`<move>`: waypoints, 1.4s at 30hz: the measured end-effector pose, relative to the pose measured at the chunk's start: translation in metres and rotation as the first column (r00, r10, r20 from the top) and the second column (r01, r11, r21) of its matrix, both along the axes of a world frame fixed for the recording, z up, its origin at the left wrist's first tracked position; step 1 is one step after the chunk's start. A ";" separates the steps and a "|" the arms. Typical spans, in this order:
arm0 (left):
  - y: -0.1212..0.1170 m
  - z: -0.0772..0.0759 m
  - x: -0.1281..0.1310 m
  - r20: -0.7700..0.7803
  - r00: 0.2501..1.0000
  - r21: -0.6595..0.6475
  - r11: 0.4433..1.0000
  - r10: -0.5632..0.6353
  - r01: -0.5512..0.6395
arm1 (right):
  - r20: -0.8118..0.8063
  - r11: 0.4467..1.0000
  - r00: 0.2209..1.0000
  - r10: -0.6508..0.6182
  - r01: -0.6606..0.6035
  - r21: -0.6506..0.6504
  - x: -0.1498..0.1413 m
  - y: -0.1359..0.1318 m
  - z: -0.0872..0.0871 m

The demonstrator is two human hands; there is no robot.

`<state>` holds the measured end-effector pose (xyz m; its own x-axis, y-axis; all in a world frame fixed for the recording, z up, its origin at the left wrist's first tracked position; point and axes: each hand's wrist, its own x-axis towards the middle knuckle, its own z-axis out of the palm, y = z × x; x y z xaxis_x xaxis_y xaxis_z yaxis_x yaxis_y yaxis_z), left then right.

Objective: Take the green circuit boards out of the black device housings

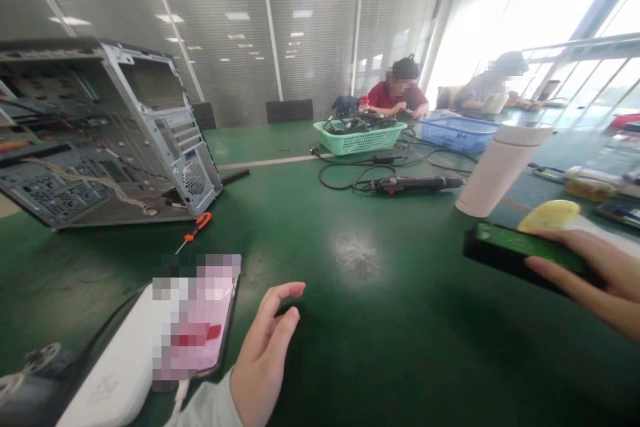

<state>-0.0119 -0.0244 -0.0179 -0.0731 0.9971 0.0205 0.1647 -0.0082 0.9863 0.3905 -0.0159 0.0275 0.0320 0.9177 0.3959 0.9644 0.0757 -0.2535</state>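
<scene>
My left hand [265,353] rests low over the green table [360,320], fingers loosely apart and holding nothing, right beside a phone [200,320] that lies on a white power bank [120,367]. My right hand [595,277] comes in from the right edge and grips a flat dark component with a green board face [515,247], held just above the table. An open computer case [100,133] lies on its side at the far left.
An orange-handled screwdriver [196,227] lies by the case. A white cylinder cup [500,167], an electric screwdriver [415,183] with cables, a green basket [360,135] and a blue basket [457,132] stand farther back. Two people sit at the far side.
</scene>
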 end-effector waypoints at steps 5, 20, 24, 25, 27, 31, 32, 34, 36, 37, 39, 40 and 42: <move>-0.001 0.001 0.001 0.043 0.999 -0.016 1.000 -0.020 0.020 | -0.181 0.880 0.871 0.456 -0.471 -0.052 -0.123 0.012 0.005; 0.000 0.001 0.004 0.139 0.990 -0.016 1.000 -0.013 0.015 | -0.488 0.733 0.669 0.561 -0.675 -0.084 -0.203 0.006 -0.015; 0.001 0.000 0.001 0.122 0.993 -0.039 0.999 0.001 0.004 | -0.886 0.701 0.423 0.189 -0.690 -0.180 -0.208 0.010 -0.021; 0.002 -0.002 0.000 0.114 0.993 -0.036 0.999 0.003 0.001 | -0.944 0.663 0.327 0.033 -0.714 -0.224 -0.209 0.013 -0.023; 0.006 -0.006 -0.001 0.107 0.994 -0.024 1.000 -0.007 0.010 | -0.950 0.568 0.212 -0.228 -0.764 -0.307 -0.208 0.019 -0.025; 0.015 -0.013 -0.004 0.111 0.992 -0.014 0.998 -0.066 0.068 | -0.853 0.421 0.151 -0.500 -0.818 -0.391 -0.207 0.026 -0.019; 0.016 -0.014 -0.005 0.109 0.992 -0.010 0.997 -0.070 0.072 | -0.826 0.402 0.126 -0.549 -0.826 -0.394 -0.207 0.027 -0.016; 0.016 -0.014 -0.006 0.104 0.992 -0.001 0.998 -0.067 0.068 | -0.790 0.411 0.065 -0.609 -0.827 -0.385 -0.207 0.027 -0.010; 0.013 -0.014 -0.007 0.100 0.993 0.010 0.998 -0.061 0.060 | -0.785 0.452 0.011 -0.620 -0.813 -0.368 -0.208 0.027 -0.007; 0.011 -0.014 -0.007 0.100 0.993 0.015 0.998 -0.060 0.059 | -0.793 0.475 -0.006 -0.610 -0.803 -0.360 -0.207 0.027 -0.007; 0.008 -0.013 -0.005 0.100 0.994 0.032 0.998 -0.051 0.048 | -0.830 0.522 -0.015 -0.558 -0.784 -0.337 -0.206 0.028 -0.012; 0.006 -0.012 -0.003 0.098 0.994 0.045 0.998 -0.037 0.033 | -0.859 0.551 -0.009 -0.512 -0.771 -0.320 -0.205 0.029 -0.016; 0.002 -0.010 0.000 0.090 0.996 0.079 0.997 0.007 -0.014 | -0.927 0.629 0.018 -0.375 -0.729 -0.269 -0.201 0.029 -0.023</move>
